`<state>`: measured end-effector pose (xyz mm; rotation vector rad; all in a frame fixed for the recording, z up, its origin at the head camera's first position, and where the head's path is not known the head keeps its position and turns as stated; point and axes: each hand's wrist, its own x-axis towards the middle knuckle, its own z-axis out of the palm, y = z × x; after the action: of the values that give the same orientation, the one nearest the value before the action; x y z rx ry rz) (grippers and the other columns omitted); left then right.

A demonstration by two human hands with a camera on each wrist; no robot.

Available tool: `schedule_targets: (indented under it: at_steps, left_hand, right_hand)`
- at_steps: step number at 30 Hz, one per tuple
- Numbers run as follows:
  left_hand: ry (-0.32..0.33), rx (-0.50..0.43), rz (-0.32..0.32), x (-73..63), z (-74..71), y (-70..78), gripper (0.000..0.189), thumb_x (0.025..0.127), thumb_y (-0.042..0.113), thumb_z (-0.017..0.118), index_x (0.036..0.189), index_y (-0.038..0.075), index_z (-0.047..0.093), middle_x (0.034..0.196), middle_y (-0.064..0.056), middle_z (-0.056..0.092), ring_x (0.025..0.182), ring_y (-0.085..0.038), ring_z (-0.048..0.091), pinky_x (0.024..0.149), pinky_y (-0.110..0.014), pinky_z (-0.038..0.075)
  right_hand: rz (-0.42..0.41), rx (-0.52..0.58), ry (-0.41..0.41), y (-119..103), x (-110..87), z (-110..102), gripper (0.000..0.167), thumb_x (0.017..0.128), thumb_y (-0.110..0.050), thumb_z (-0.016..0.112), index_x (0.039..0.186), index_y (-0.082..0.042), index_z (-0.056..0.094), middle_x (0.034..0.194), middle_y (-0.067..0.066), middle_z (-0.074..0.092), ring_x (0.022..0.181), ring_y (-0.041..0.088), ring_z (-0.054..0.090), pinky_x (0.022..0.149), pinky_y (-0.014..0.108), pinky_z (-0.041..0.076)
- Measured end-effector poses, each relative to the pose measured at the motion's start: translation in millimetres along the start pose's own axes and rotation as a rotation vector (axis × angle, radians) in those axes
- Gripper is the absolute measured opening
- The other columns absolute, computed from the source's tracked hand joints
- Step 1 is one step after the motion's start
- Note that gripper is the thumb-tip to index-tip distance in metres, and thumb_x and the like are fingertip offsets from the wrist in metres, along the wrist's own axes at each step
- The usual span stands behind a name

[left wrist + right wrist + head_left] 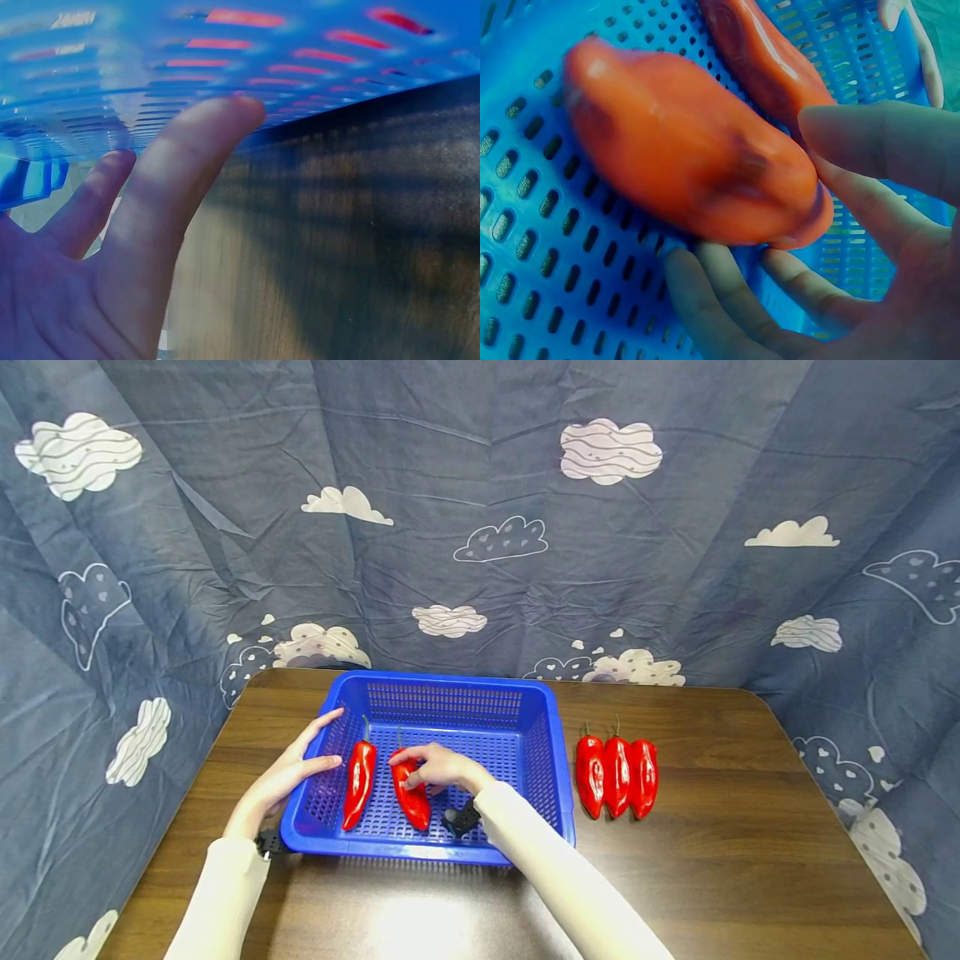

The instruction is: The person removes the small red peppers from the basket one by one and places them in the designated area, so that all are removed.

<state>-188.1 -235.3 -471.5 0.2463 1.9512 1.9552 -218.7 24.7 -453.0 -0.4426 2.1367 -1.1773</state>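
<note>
A blue plastic basket with slotted walls stands on the table. Inside it lie two long red peppers. My right hand reaches into the basket and grips the right-hand pepper, thumb on one side and fingers on the other. In the right wrist view this pepper looks slightly blurred above the basket floor. The other pepper lies to its left, by the left wall. My left hand rests against the basket's left side, its fingers and thumb extended; the thumb shows outside the slotted wall.
Three more red peppers lie side by side on the brown wooden table, right of the basket. A dark curtain with white clouds hangs behind the table and round its sides.
</note>
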Motion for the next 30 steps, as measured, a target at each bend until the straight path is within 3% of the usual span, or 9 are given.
schedule_targets:
  at_steps: [7,12,17,21,30]
  left_hand:
    - [-0.001,0.0,0.0,0.2,0.1,-0.2,0.072,0.095,0.005,0.052,0.153,0.024,0.015,0.148,-0.028,0.018,0.119,-0.045,0.041,0.083,-0.054,0.049]
    - [-0.005,-0.007,-0.006,0.2,-0.4,-0.3,0.072,0.095,0.006,0.053,0.153,0.024,0.015,0.149,-0.027,0.016,0.119,-0.046,0.041,0.083,-0.055,0.049]
    - [-0.004,-0.003,-0.009,0.1,-0.1,0.3,0.072,0.095,0.006,0.053,0.153,0.024,0.015,0.15,-0.027,0.015,0.119,-0.046,0.041,0.083,-0.055,0.05]
    - [-0.001,0.0,-0.01,0.0,0.6,0.7,0.072,0.095,0.006,0.053,0.153,0.024,0.015,0.149,-0.027,0.016,0.12,-0.047,0.04,0.083,-0.055,0.049]
    - [-0.003,0.004,0.002,0.1,-0.2,0.0,0.071,0.095,0.006,0.053,0.153,0.024,0.015,0.148,-0.028,0.018,0.119,-0.046,0.041,0.083,-0.055,0.05]
  right_hand:
    - [-0.061,-0.138,0.038,2.8,2.8,-0.6,0.049,0.071,0.004,0.071,0.119,-0.007,0.068,0.111,0.013,0.06,0.089,0.013,0.048,0.072,0.02,0.043]
    - [-0.036,-0.077,0.024,5.3,4.3,0.0,0.049,0.072,0.006,0.069,0.119,-0.006,0.067,0.11,0.01,0.063,0.084,0.011,0.051,0.07,0.019,0.044]
    - [-0.012,0.034,0.065,4.6,2.5,-0.8,0.049,0.069,0.01,0.067,0.116,-0.004,0.068,0.097,0.008,0.061,0.074,0.011,0.05,0.057,0.02,0.044]
    - [-0.008,0.109,0.072,5.2,3.1,-3.2,0.049,0.071,0.01,0.065,0.117,-0.005,0.067,0.099,0.005,0.057,0.071,0.012,0.049,0.05,0.023,0.04]
    - [-0.07,0.206,0.065,3.5,-3.1,-16.2,0.047,0.075,0.008,0.063,0.12,-0.004,0.064,0.105,0.007,0.052,0.079,0.016,0.052,0.055,0.026,0.046]
